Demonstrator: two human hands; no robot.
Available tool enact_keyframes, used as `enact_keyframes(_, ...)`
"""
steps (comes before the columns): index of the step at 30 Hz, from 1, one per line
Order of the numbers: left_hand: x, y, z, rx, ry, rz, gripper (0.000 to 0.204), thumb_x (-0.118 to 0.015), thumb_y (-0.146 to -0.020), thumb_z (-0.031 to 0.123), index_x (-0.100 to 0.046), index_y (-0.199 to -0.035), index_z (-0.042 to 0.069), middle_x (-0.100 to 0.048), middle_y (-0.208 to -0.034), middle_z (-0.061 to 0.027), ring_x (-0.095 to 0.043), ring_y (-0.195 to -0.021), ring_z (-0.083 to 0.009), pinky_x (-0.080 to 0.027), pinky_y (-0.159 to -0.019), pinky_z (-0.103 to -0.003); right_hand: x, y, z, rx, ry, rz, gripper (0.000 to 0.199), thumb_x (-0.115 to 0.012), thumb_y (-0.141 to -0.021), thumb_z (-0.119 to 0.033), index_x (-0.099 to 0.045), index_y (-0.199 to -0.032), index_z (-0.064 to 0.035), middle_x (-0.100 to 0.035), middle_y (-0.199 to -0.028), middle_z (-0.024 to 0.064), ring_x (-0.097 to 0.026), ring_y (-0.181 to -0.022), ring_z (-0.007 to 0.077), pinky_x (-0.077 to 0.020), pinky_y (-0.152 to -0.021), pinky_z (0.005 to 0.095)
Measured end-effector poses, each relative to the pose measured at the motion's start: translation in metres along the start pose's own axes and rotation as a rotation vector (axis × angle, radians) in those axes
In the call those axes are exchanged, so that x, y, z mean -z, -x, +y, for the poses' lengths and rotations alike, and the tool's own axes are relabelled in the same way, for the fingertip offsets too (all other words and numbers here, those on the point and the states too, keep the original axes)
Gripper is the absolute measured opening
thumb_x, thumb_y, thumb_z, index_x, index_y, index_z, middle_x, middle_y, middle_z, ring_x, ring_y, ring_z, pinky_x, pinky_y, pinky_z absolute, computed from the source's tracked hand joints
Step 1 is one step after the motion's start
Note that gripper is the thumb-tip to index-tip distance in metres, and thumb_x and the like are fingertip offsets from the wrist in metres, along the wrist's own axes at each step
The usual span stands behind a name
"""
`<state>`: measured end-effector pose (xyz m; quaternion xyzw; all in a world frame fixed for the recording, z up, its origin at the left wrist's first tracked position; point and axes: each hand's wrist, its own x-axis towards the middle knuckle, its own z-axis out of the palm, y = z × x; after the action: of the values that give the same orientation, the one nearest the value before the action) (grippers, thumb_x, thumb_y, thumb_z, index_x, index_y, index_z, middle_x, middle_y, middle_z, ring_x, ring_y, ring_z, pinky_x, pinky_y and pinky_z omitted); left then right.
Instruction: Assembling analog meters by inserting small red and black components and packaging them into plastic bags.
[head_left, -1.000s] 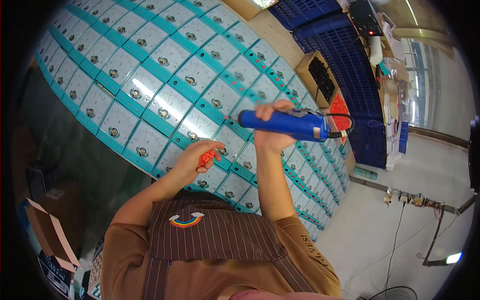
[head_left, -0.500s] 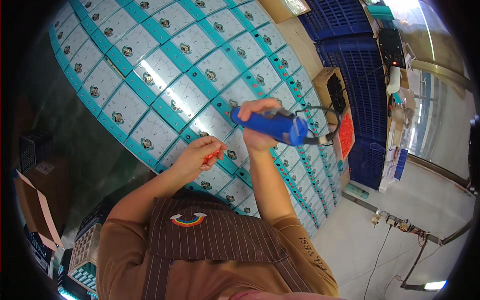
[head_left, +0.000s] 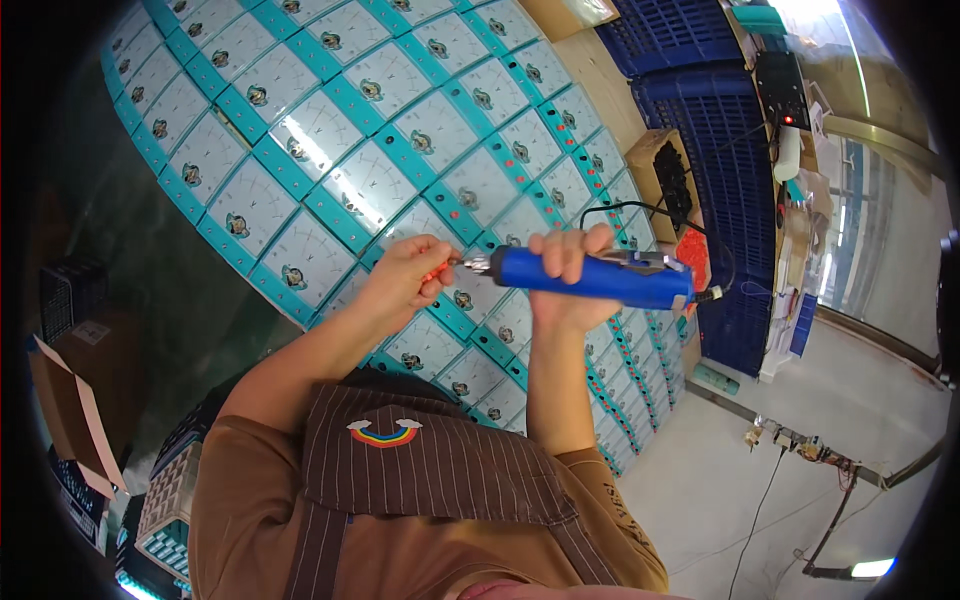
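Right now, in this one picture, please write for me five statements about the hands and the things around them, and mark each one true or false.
1. The right hand holds a blue tool. True.
2. The left hand is empty. False: it holds small red pieces.
3. The tool points toward the left hand. True.
4. The meters lie in rows. True.
5. The cardboard box at the lower left is closed. False: it is open.
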<state>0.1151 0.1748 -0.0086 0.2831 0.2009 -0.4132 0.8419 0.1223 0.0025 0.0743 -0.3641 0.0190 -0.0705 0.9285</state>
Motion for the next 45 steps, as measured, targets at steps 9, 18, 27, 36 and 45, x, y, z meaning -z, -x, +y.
enact_keyframes(9, -0.003, 0.001, 0.004, -0.040, -0.078, 0.032, 0.022, -0.045, -0.093, 0.016, -0.055, -0.101, -0.003, -0.051, -0.071, -0.0043, -0.038, -0.050, -0.0040, -0.025, -0.039, -0.016, 0.022, -0.006, 0.013, 0.294, 0.338, 0.029, 0.049, -0.039, -0.082, -0.053, -0.054, -0.088, -0.0067, -0.051, -0.059, 0.0062, -0.046, -0.059, 0.0197, -0.0367, -0.067, 0.0351)
enact_keyframes(18, 0.016, 0.000, -0.009, -0.005, -0.120, -0.035, 0.019, -0.052, -0.091, 0.018, -0.056, -0.094, -0.001, -0.052, -0.069, -0.0032, -0.038, -0.048, -0.0043, -0.024, -0.038, -0.018, 0.036, -0.013, 0.044, 0.255, 0.411, -0.028, 0.060, -0.038, -0.082, -0.060, -0.048, -0.083, -0.0017, -0.055, -0.063, 0.0127, -0.053, -0.057, 0.0219, -0.0433, -0.061, 0.0342)
enact_keyframes(27, 0.009, 0.001, -0.008, -0.054, -0.204, 0.031, 0.018, -0.054, -0.090, 0.020, -0.053, -0.086, 0.002, -0.051, -0.064, -0.0028, -0.036, -0.044, -0.0044, -0.022, -0.037, -0.018, 0.030, -0.007, 0.046, 0.292, 0.407, 0.040, 0.065, -0.031, -0.082, -0.065, -0.051, -0.087, -0.0033, -0.055, -0.061, 0.0112, -0.052, -0.061, 0.0223, -0.0419, -0.063, 0.0351)
enact_keyframes(36, -0.019, -0.014, -0.025, 0.043, -0.219, -0.064, 0.018, -0.054, -0.090, 0.020, -0.050, -0.082, 0.004, -0.049, -0.063, -0.0014, -0.035, -0.044, -0.0040, -0.022, -0.036, -0.018, 0.023, 0.037, -0.020, 0.121, -0.056, 0.134, 0.044, -0.038, -0.085, -0.048, -0.056, -0.086, -0.0077, -0.042, -0.055, 0.0022, -0.042, -0.058, 0.0173, -0.0406, -0.072, 0.0366)
enact_keyframes(45, -0.011, -0.023, -0.032, 0.113, -0.259, -0.059, 0.026, -0.047, -0.093, 0.021, -0.055, -0.103, -0.001, -0.050, -0.070, -0.0033, -0.039, -0.051, -0.0054, -0.025, -0.039, -0.018, 0.056, 0.035, -0.019, 0.434, 0.336, 0.241, 0.053, -0.035, -0.083, -0.056, -0.054, -0.088, -0.0066, -0.048, -0.057, 0.0073, -0.046, -0.058, 0.0200, -0.0376, -0.068, 0.0358)
